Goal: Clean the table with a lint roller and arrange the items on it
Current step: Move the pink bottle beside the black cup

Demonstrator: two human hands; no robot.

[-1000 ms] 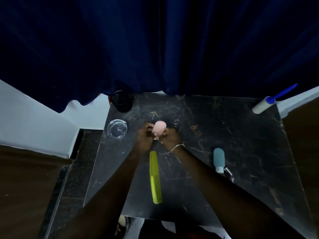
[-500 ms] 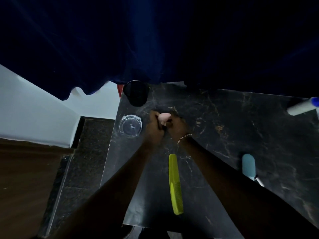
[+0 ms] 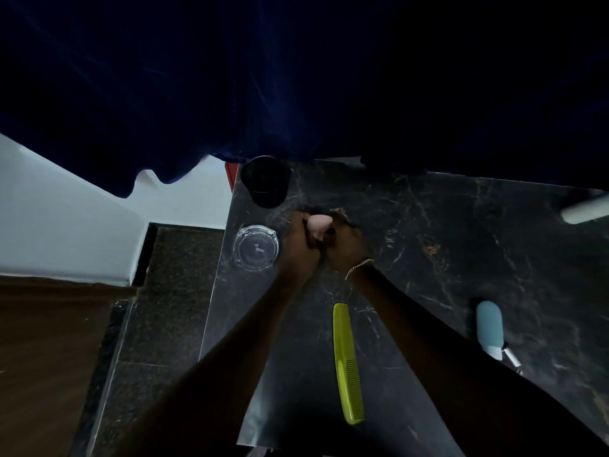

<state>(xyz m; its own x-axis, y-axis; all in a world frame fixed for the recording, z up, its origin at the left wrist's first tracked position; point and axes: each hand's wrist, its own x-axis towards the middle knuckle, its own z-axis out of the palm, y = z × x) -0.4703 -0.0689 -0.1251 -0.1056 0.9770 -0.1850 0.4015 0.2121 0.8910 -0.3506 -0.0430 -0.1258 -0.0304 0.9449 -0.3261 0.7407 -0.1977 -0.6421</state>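
Note:
Both hands meet over the far left part of the black marble table (image 3: pixel 461 258). My left hand (image 3: pixel 301 245) and my right hand (image 3: pixel 347 247) together grip a small pink bottle-shaped item (image 3: pixel 318 224), whose rounded end sticks up between the fingers. A yellow-green comb (image 3: pixel 347 364) lies lengthwise on the table between my forearms. The lint roller (image 3: pixel 586 211) lies at the far right edge, only its white roll in view. A teal bottle with a white cap (image 3: pixel 490 328) lies on the right.
A clear glass ashtray (image 3: pixel 256 248) sits by the table's left edge, just left of my left hand. A black cup (image 3: pixel 265 181) stands at the far left corner. Dark blue curtain (image 3: pixel 296 77) hangs over the table's far edge. Floor drops off to the left.
The view has shifted left, so the lint roller has slid to the right edge. Both hands stay on the pink item, which now sits lower between the fingers.

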